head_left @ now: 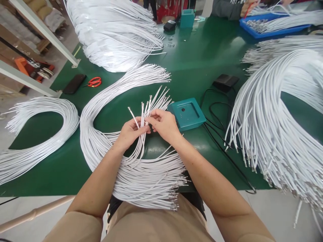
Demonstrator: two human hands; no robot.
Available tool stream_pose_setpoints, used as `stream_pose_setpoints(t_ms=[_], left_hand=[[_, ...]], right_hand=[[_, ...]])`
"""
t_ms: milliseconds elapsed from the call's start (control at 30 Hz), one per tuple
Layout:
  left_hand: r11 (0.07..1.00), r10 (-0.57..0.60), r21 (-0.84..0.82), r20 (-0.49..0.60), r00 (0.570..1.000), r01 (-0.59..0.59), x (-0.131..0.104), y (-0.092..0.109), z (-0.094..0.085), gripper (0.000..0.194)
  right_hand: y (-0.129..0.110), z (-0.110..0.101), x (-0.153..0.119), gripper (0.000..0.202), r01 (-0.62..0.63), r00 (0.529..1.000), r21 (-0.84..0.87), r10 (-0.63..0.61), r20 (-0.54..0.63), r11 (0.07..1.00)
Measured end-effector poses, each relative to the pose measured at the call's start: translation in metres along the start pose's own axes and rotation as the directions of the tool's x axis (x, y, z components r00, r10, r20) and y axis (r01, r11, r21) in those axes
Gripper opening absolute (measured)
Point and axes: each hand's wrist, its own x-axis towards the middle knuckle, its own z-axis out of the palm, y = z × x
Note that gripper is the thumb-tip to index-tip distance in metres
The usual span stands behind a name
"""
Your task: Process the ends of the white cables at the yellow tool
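Near the middle of the green table, my left hand (pixel 131 132) is closed round several white wires (pixel 142 116) whose metal-tipped ends stick up. My right hand (pixel 164 123) touches it from the right, its thumb and fingers pinched on the same wires. Beneath and around both hands lies a curved bundle of white wires (pixel 148 178), its tips pointing right near the table's front edge. Just right of my right hand sits a teal box (pixel 189 113) with a shallow recess and a dark round spot.
Large white wire bundles lie at the back (pixel 113 33), the left (pixel 58 124) and the right (pixel 272 134). Red scissors (pixel 94 81) and a dark phone-like item (pixel 74 84) are back left. Black cables (pixel 222 137) run right of the teal box. A person's hand (pixel 248 7) is above a blue tray (pixel 280 33).
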Motion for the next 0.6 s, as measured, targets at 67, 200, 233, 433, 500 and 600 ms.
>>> stream_pose_setpoints(t_ms=[67,200,233,433,500,600], left_hand=[[1.0,0.003,-0.005,-0.02,1.0,-0.003,0.0,0.0008,0.0004,0.033],[0.995,0.033,-0.089,-0.091,0.995,-0.041,0.0019,0.0001,-0.0004,0.03],[0.994,0.036,-0.099,-0.095,0.995,-0.045,0.0025,-0.0003,-0.0008,0.03],[0.997,0.021,-0.068,-0.081,0.997,-0.027,0.0039,0.0003,-0.0022,0.038],[0.997,0.034,-0.072,-0.099,0.994,-0.041,0.0039,0.0003,-0.0024,0.039],[0.996,0.038,-0.069,-0.131,0.991,-0.047,0.0042,-0.0014,-0.0026,0.039]], right_hand=[[0.0017,0.0014,0.0007,0.014,-0.017,1.0,0.09,0.015,0.02,0.996],[0.0037,0.0024,0.0018,0.015,0.011,0.999,0.1,-0.015,0.038,0.995],[0.0038,0.0025,0.0019,0.015,0.026,0.999,0.085,-0.029,0.041,0.996],[0.0012,0.0017,0.0032,0.019,0.05,0.997,0.201,-0.038,-0.061,0.978],[0.0005,0.0019,0.0033,0.024,0.055,0.995,0.27,-0.028,-0.101,0.961],[0.0013,0.005,0.0016,0.03,0.021,0.996,0.151,-0.008,-0.088,0.988]])
